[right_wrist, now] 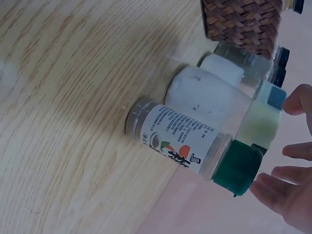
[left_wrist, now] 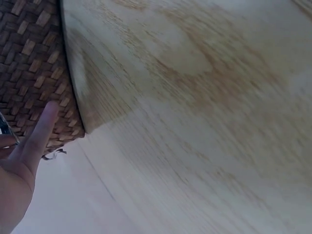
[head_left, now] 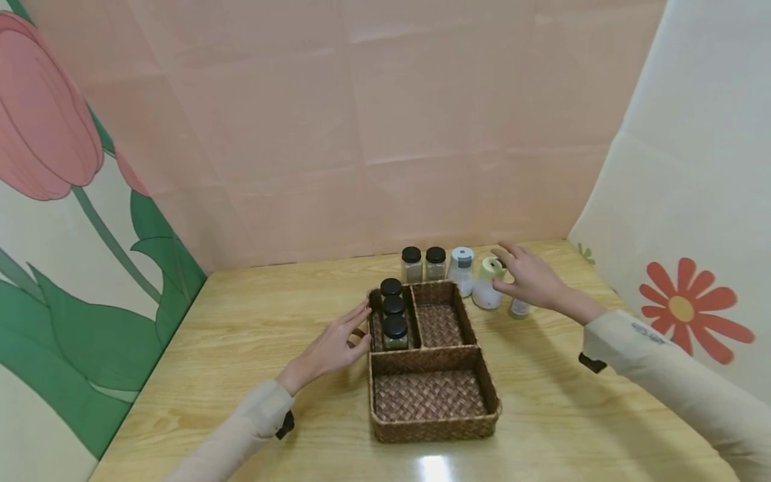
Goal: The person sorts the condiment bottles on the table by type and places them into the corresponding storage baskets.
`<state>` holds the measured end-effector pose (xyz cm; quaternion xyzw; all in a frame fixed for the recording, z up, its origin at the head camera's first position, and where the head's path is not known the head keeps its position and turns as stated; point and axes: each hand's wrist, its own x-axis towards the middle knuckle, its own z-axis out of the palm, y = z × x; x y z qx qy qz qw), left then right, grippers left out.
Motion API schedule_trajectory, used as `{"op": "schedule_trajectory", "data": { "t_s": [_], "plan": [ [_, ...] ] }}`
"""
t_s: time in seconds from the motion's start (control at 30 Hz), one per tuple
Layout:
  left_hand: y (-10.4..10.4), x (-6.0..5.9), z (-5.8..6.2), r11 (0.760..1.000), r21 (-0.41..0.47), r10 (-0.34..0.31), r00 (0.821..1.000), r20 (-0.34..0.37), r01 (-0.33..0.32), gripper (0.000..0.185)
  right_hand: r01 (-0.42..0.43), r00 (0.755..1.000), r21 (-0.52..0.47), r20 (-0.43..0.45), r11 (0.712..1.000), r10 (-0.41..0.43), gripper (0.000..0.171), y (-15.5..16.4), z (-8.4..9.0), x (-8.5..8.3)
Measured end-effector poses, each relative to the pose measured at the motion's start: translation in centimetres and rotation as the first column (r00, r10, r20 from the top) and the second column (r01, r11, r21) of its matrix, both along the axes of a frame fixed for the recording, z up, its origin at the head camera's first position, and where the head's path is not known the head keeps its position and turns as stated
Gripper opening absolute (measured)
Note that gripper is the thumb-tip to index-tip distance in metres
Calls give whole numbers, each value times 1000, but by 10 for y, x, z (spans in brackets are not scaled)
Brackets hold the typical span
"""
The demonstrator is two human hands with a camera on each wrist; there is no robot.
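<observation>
My left hand (head_left: 328,348) rests its extended fingers against the left wall of a brown woven basket (head_left: 435,430). In the left wrist view, a straight finger (left_wrist: 43,126) lies along the weave. My right hand (head_left: 533,276) is spread around the top of a jar with a pale green lid (head_left: 486,294) and white contents; whether it touches is unclear. Under that hand stands a labelled seasoning bottle (right_wrist: 178,139) with a dark green cap, mostly hidden in the head view. In the basket's back left compartment, three black-lidded jars (head_left: 395,328) stand in a row.
Behind the basket are two black-lidded glass jars (head_left: 412,268) and a jar with a light blue lid (head_left: 461,271). The basket's back right compartment (head_left: 440,325) and wide front compartment (head_left: 430,396) show bare weave. A pink cloth (head_left: 361,134) hangs behind the wooden table (head_left: 271,301).
</observation>
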<state>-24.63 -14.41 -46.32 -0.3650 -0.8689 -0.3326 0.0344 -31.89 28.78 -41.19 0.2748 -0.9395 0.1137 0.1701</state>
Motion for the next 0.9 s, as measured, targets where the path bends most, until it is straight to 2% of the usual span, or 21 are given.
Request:
{"op": "schedule_trajectory", "data": {
  "t_s": [0.27,0.67,0.9],
  "plan": [
    [2,-4,3,1000,-24,13,1000,-22,-13,57,0,997,21,75,1000,-2,66,7,2,-10],
    [3,-3,2,1000,8,-6,1000,23,5,59,-83,994,-47,68,995,86,20,6,-5,-19],
    [2,0,-3,999,38,-4,1000,28,3,60,-110,993,-50,41,993,112,21,4,-11,-19]
  ]
}}
